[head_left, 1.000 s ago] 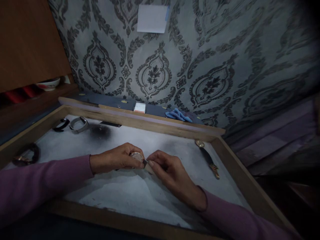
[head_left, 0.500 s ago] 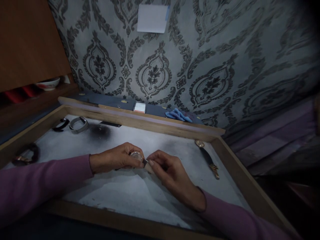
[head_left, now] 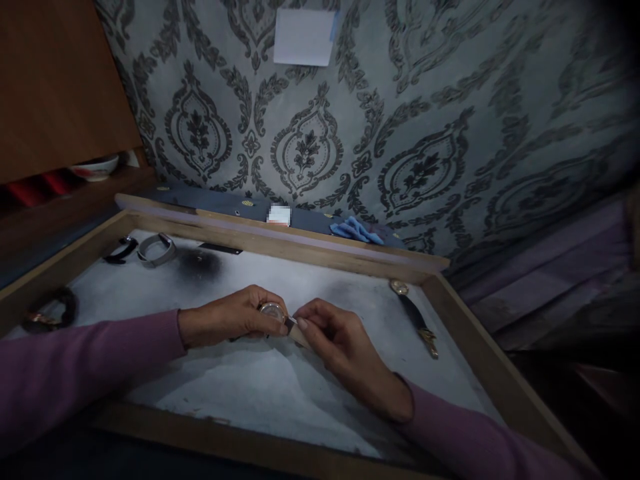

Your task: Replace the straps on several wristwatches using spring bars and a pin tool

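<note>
Over the middle of the tray I hold a round-faced wristwatch [head_left: 273,311]. My left hand [head_left: 239,312] is closed on its case, with the thumb along the lower rim and the fingers behind. At the watch's right side, my right hand [head_left: 347,343] pinches the strap [head_left: 299,333], which is dark near the case and pale beige further out. The strap's far end is hidden under the right fingers. Both hands are just above the white floor of the wooden-rimmed tray [head_left: 280,247], and their fingertips are close together.
On the tray's right lies a gold watch with a dark strap [head_left: 413,313]. At its left are a grey band [head_left: 157,251], a black-strapped watch [head_left: 121,251] and a dark watch [head_left: 53,310]. A blue cloth [head_left: 356,230] rests behind the back rim, before the patterned wall [head_left: 307,150].
</note>
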`<act>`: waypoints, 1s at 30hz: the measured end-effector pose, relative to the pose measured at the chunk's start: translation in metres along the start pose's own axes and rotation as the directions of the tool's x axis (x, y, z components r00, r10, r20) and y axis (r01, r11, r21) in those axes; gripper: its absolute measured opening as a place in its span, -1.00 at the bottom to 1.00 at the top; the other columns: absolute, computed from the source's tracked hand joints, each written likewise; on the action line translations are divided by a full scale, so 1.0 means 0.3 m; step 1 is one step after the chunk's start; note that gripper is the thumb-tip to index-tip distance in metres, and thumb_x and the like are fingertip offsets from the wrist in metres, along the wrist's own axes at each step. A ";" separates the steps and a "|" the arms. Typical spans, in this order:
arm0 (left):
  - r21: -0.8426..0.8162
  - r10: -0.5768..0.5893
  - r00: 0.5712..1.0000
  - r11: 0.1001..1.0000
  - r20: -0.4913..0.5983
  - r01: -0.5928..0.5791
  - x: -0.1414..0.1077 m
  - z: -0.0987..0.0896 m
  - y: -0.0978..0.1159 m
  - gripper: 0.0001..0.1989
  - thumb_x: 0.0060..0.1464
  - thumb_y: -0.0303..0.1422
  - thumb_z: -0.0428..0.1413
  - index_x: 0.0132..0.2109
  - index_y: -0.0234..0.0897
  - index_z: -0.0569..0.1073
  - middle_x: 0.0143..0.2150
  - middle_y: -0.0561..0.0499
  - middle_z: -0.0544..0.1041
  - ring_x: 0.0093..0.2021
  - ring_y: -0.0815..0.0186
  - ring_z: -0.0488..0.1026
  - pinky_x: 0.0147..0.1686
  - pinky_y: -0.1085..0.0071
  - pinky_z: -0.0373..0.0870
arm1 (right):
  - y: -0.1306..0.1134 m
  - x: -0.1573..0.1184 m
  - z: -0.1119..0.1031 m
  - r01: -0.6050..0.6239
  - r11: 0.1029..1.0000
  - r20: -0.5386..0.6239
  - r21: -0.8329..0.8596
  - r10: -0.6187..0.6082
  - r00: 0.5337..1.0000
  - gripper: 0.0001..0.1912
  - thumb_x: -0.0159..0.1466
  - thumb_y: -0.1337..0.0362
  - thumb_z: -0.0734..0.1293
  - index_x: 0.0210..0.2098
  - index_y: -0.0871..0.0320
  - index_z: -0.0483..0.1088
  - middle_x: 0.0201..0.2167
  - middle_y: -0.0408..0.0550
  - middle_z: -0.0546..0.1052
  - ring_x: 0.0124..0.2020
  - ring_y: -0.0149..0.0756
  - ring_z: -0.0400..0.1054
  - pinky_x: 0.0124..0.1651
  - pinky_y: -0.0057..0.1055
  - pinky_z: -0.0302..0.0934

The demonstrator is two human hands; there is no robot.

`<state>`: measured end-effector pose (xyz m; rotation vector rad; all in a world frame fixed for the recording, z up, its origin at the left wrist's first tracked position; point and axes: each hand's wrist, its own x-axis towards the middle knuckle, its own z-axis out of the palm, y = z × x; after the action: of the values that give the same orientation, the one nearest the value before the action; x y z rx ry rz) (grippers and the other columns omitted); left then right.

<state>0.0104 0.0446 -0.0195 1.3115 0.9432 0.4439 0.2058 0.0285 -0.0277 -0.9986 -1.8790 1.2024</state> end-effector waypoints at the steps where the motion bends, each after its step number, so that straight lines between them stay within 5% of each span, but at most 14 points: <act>1: 0.000 0.000 1.000 1.000 0.000 0.000 0.000 0.000 0.000 -0.84 -0.12 -0.29 0.16 -0.44 -0.29 0.37 -0.67 0.24 0.16 -0.65 0.50 -0.01 -0.65 0.51 -0.16 | 0.002 0.000 0.000 0.002 1.000 0.003 0.002 -0.002 1.000 -0.85 0.29 0.29 0.25 -0.38 0.19 0.38 -0.60 -0.21 0.34 -0.59 -0.47 0.12 -0.56 -0.52 0.00; 30: -0.063 -0.012 1.000 0.998 0.001 0.012 -0.003 0.007 -0.008 -0.80 -0.09 -0.26 0.19 -0.37 -0.28 0.38 -0.70 0.26 0.16 -0.67 0.50 -0.03 -0.69 0.53 -0.17 | 0.009 -0.005 -0.011 0.145 0.980 0.033 -0.133 -0.142 0.989 -0.86 0.30 0.33 0.24 -0.35 0.19 0.41 -0.51 -0.13 0.47 -0.50 -0.41 0.31 -0.49 -0.51 0.18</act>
<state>0.0109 0.0421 -0.0215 1.2485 0.9291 0.4598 0.2098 0.0293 -0.0294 -0.9056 -2.0368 1.0182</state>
